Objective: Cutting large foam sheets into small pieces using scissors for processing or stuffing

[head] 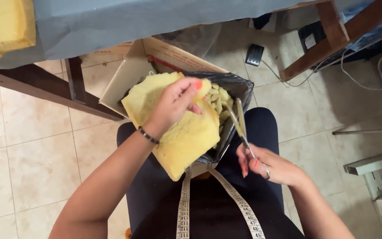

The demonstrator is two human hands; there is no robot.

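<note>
Held by the left hand (pixel 173 104) over the black-lined cardboard box (pixel 226 84), the yellow foam slab (pixel 186 137) nears open metal scissors (pixel 240 121) in the right hand's (pixel 270 166) grip, so fingertips risk nicking.

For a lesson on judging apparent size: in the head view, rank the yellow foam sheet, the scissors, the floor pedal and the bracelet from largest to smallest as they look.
1. Yellow foam sheet, held by the left hand.
2. Scissors, in the right hand.
3. Floor pedal, though it lies farther from the camera.
4. Bracelet; close to the pedal, so this order is unsure.
</note>
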